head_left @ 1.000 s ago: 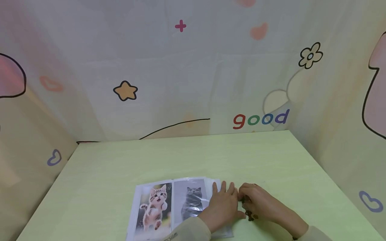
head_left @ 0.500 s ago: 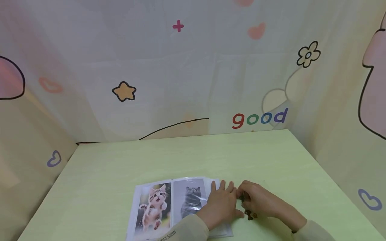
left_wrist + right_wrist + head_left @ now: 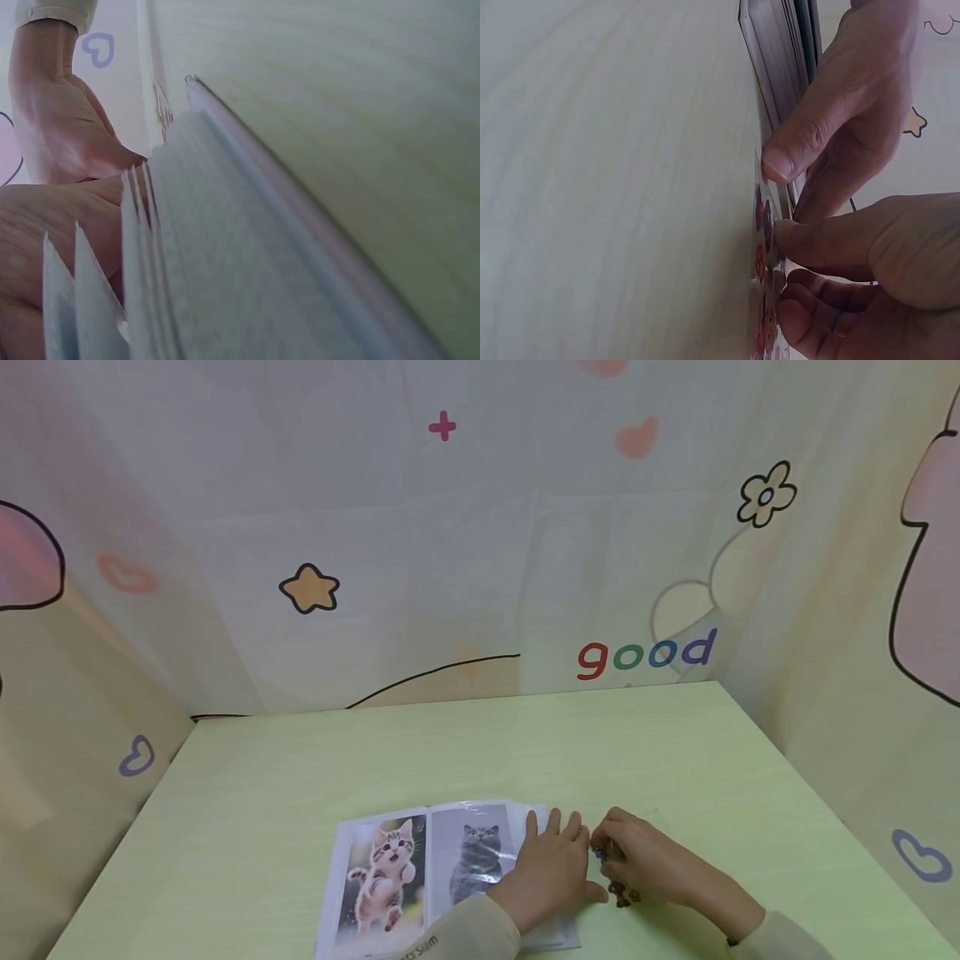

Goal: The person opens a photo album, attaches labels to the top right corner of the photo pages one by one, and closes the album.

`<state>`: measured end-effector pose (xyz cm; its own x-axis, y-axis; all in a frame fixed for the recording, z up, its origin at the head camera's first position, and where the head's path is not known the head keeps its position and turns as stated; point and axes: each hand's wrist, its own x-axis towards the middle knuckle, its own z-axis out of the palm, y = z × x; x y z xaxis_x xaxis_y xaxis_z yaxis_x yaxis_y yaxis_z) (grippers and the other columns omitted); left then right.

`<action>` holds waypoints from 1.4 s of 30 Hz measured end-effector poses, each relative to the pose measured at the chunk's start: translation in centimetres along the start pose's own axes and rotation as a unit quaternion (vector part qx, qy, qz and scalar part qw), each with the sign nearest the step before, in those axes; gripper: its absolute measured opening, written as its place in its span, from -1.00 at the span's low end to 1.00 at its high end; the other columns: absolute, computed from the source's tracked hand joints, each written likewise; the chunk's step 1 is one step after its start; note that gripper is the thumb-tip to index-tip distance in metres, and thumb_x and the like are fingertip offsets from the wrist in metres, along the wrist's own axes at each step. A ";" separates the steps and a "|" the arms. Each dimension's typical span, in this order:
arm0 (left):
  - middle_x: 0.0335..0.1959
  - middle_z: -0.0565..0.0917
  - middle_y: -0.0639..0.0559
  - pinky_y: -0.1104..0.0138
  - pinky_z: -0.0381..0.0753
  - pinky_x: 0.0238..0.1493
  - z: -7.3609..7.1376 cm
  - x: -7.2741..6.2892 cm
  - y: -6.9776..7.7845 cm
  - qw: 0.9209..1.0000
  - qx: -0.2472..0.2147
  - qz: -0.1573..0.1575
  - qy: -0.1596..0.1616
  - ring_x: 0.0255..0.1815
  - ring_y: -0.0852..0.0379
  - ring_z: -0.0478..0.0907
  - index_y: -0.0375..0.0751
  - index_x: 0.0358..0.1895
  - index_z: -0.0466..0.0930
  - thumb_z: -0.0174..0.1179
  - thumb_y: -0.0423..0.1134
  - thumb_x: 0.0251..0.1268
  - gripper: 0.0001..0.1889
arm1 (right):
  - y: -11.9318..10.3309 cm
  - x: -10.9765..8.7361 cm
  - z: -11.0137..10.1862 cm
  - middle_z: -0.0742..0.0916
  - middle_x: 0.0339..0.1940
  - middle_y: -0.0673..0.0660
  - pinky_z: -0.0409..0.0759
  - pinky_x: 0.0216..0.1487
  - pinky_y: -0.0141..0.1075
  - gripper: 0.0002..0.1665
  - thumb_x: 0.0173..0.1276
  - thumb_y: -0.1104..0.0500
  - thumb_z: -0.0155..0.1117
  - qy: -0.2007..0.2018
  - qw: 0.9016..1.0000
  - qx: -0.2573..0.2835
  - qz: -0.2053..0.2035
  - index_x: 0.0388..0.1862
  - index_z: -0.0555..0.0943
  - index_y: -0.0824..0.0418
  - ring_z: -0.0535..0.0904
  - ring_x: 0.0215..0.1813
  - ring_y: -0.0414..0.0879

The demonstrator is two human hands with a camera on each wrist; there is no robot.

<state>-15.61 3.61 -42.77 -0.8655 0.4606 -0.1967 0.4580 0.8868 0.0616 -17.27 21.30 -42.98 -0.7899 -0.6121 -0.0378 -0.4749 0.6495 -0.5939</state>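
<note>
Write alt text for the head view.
A left hand lies spread on an open album showing two cat photos, while a right hand pinches at brown stickers beside it on a table. The backdrop reads "good".

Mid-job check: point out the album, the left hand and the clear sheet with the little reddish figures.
Album [image 3: 427, 870], head view, on the seam between its open pages.
Left hand [image 3: 546, 868], head view, on its back.
Clear sheet [image 3: 760, 261], right wrist view, on a reddish figure.

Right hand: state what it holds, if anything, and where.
The right hand touches the upper face of the patterned sheet; whether it pinches it cannot be told.
</note>
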 end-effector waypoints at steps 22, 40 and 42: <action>0.60 0.29 0.10 -0.08 0.17 0.53 0.2 -0.1 -0.2 1.000 -0.014 0.005 0.006 0.61 -0.01 0.18 0.01 0.55 0.35 0.22 0.45 0.22 -0.08 | 0.5 -0.6 -0.2 0.73 0.05 -0.08 0.64 0.12 -0.05 -0.73 0.24 0.38 0.51 0.024 0.988 -0.101 -0.110 -0.30 0.76 -0.02 0.63 0.08 -0.09; 0.60 0.28 0.04 -0.08 0.13 0.55 0.6 -0.3 -0.3 0.999 -0.034 0.004 0.017 0.61 -0.02 0.17 -0.10 0.57 0.32 0.24 0.43 0.22 -0.03 | 1.1 -0.3 -0.1 0.72 0.01 -0.13 0.62 0.08 -0.07 -0.73 0.22 0.37 0.54 0.023 0.981 -0.092 -0.169 -0.34 0.74 -0.02 0.63 0.02 -0.17; 0.60 0.28 0.04 -0.08 0.14 0.55 0.6 -0.3 -0.3 0.999 -0.033 0.004 0.018 0.61 -0.02 0.18 -0.10 0.57 0.32 0.25 0.44 0.22 -0.03 | 1.1 -0.2 -0.2 0.71 -0.03 -0.15 0.61 0.06 -0.09 -0.73 0.23 0.37 0.53 0.017 0.982 -0.086 -0.169 -0.33 0.74 -0.02 0.62 -0.01 -0.21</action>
<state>-15.38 3.21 -43.29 -0.8690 0.4680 -0.1608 0.4517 0.8829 0.1282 -17.71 22.22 -43.48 -0.5868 -0.7924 0.1664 -0.7685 0.4803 -0.4228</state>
